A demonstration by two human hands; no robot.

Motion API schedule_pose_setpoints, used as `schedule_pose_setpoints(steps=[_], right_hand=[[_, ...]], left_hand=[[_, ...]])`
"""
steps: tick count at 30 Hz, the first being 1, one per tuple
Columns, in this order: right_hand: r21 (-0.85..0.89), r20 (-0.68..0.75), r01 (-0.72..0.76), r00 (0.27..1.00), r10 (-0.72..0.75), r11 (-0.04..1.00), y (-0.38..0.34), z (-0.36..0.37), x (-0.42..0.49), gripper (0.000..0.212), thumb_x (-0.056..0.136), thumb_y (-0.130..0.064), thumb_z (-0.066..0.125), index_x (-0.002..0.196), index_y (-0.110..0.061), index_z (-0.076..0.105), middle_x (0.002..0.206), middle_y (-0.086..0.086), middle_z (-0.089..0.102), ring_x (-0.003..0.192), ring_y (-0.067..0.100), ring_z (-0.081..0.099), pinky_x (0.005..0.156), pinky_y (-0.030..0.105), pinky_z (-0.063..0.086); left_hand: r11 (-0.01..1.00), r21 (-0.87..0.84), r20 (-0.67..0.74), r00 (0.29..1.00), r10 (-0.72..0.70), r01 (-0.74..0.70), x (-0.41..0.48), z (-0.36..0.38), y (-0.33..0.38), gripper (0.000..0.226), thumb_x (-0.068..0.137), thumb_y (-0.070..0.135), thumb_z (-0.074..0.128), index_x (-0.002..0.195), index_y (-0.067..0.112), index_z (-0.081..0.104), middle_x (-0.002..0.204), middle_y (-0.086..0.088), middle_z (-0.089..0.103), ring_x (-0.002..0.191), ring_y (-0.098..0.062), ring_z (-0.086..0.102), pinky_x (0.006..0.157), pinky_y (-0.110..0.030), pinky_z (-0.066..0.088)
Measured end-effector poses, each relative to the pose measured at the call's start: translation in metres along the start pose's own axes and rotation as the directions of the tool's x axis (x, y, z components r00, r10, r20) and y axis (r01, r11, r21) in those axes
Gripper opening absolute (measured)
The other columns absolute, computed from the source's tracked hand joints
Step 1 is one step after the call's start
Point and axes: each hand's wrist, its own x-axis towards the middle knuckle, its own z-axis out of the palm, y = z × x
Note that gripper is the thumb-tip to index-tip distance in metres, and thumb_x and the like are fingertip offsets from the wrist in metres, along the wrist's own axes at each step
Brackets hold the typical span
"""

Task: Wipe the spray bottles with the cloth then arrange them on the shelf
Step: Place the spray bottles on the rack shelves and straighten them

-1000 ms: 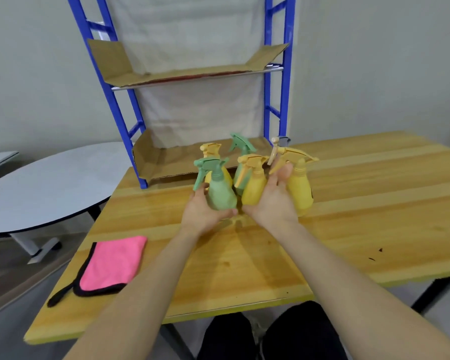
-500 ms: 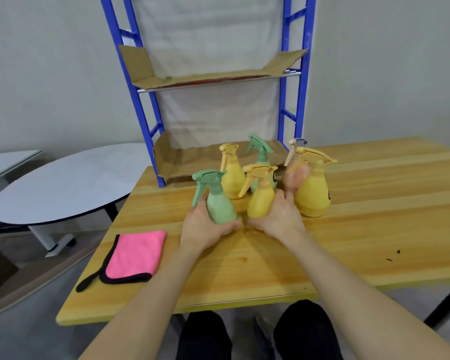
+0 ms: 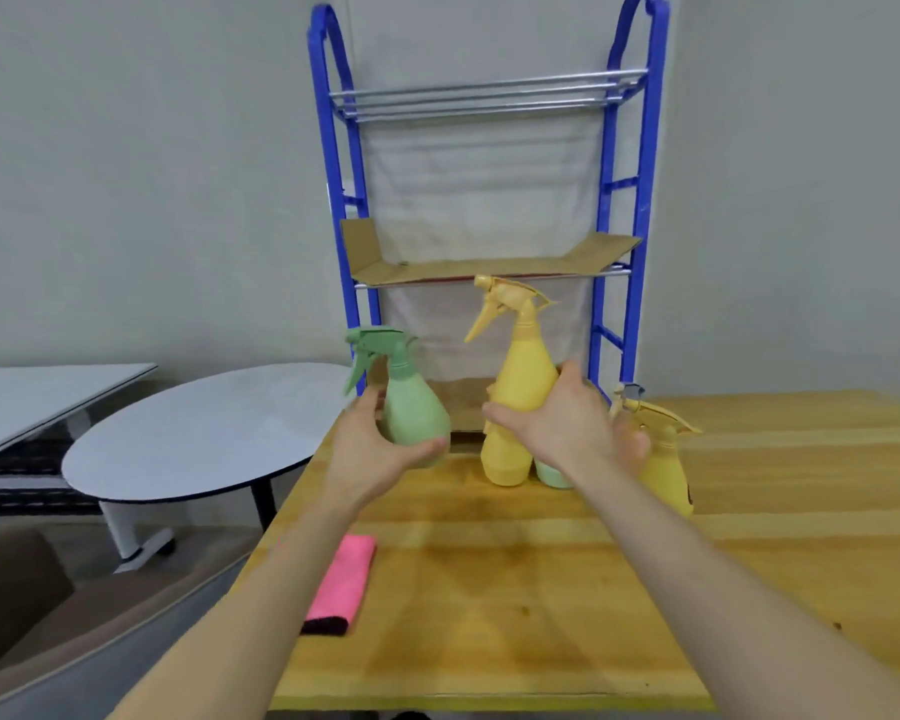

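Your left hand [image 3: 380,449] grips the green spray bottle [image 3: 414,413] upright, in front of the shelf's [image 3: 609,200] left post; your right hand [image 3: 567,418] clasps a yellow spray bottle [image 3: 523,376], raised before the shelf's lower tier; other bottles [image 3: 505,459] stand just in front of the shelf; the pink cloth [image 3: 341,579] lies well in front of it, untouched.

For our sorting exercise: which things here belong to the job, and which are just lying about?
Job: green spray bottle in left hand, yellow spray bottle in right hand, pink cloth, blue shelf.
Lying about: round white table, grey tabletop beside it.
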Motion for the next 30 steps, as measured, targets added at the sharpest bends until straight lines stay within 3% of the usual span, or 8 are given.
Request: schedule_pose_setpoints(steps=[4, 8, 12, 16, 18, 21, 24, 30], right_hand=[[0.203, -0.118, 0.075, 0.992, -0.051, 0.976, -0.046, -0.020, 0.066, 0.111, 0.073, -0.088, 0.071, 0.149, -0.016, 0.034, 0.136, 0.010, 0.061, 0.122, 0.036, 0.062, 0.094, 0.051, 0.056], [0.316, -0.142, 0.056, 0.990, -0.012, 0.947, -0.093, -0.025, 0.154, 0.092, 0.092, -0.073, 0.061, 0.148, -0.007, 0.029, 0.144, 0.023, 0.052, 0.130, 0.045, 0.055, 0.102, 0.052, 0.050], [0.259, -0.159, 0.031, 0.987, 0.011, 0.965, -0.126, -0.013, 0.225, 0.078, 0.099, -0.063, 0.051, 0.150, -0.007, 0.030, 0.148, 0.027, 0.041, 0.137, 0.048, 0.045, 0.108, 0.050, 0.039], [0.172, -0.168, 0.046, 0.986, -0.017, 0.984, -0.139, 0.015, 0.270, 0.076, 0.097, -0.062, 0.052, 0.152, -0.011, 0.037, 0.146, 0.026, 0.046, 0.137, 0.047, 0.046, 0.110, 0.048, 0.040], [0.132, -0.168, 0.039, 0.986, -0.017, 0.991, -0.138, 0.033, 0.287, 0.076, 0.095, -0.061, 0.058, 0.149, -0.012, 0.039, 0.144, 0.025, 0.048, 0.136, 0.046, 0.048, 0.108, 0.047, 0.042], [0.043, -0.133, 0.031, 0.991, -0.025, 0.999, -0.134, 0.056, 0.301, 0.086, 0.089, -0.070, 0.066, 0.146, -0.012, 0.036, 0.144, 0.025, 0.047, 0.134, 0.045, 0.049, 0.109, 0.047, 0.041], [-0.071, -0.115, 0.044, 0.992, -0.052, 0.997, -0.132, 0.065, 0.308, 0.100, 0.080, -0.079, 0.071, 0.147, -0.015, 0.032, 0.145, 0.023, 0.045, 0.137, 0.043, 0.045, 0.111, 0.049, 0.040], [-0.140, -0.029, 0.063, 0.997, -0.068, 0.988, -0.127, 0.060, 0.313, 0.105, 0.072, -0.068, 0.081, 0.145, -0.012, 0.030, 0.146, 0.021, 0.046, 0.141, 0.040, 0.044, 0.113, 0.045, 0.042]], left_hand=[[0.998, -0.009, -0.079, 0.995, 0.056, -0.057, 0.076, -0.028, 0.040, 0.090, 0.059, 0.054, 0.102, 0.135, 0.025, 0.063, 0.120, 0.011, 0.069, 0.104, -0.012, 0.070, 0.084, -0.029, 0.060], [0.996, -0.003, -0.125, 0.989, 0.083, -0.084, 0.160, -0.042, 0.074, 0.082, 0.061, 0.054, 0.101, 0.131, 0.024, 0.068, 0.115, 0.011, 0.073, 0.101, -0.010, 0.072, 0.088, -0.031, 0.061], [0.987, 0.101, -0.134, 0.981, 0.140, -0.127, 0.232, -0.041, 0.091, 0.075, 0.064, 0.057, 0.099, 0.124, 0.025, 0.068, 0.114, 0.012, 0.070, 0.102, -0.009, 0.067, 0.087, -0.026, 0.056], [0.974, 0.201, -0.097, 0.987, 0.129, -0.108, 0.281, -0.031, 0.081, 0.103, 0.064, 0.062, 0.097, 0.144, 0.021, 0.047, 0.123, 0.004, 0.058, 0.111, -0.017, 0.056, 0.088, -0.031, 0.051], [0.969, 0.231, -0.077, 0.991, 0.109, -0.089, 0.297, -0.024, 0.072, 0.106, 0.062, 0.063, 0.096, 0.143, 0.020, 0.043, 0.123, 0.000, 0.061, 0.109, -0.020, 0.060, 0.087, -0.035, 0.055], [0.975, 0.214, -0.055, 0.995, 0.081, -0.067, 0.310, -0.014, 0.060, 0.110, 0.055, 0.070, 0.092, 0.139, 0.021, 0.041, 0.125, -0.004, 0.065, 0.111, -0.025, 0.068, 0.095, -0.045, 0.062], [0.967, 0.245, -0.045, 0.996, 0.083, -0.070, 0.316, -0.007, 0.052, 0.104, 0.069, 0.065, 0.091, 0.145, 0.020, 0.036, 0.131, -0.007, 0.063, 0.114, -0.029, 0.067, 0.096, -0.047, 0.061], [0.939, 0.331, 0.027, 0.996, 0.088, -0.092, 0.325, -0.006, 0.045, 0.099, 0.081, 0.062, 0.084, 0.156, 0.021, 0.033, 0.135, -0.004, 0.060, 0.116, -0.026, 0.061, 0.093, -0.041, 0.056]])
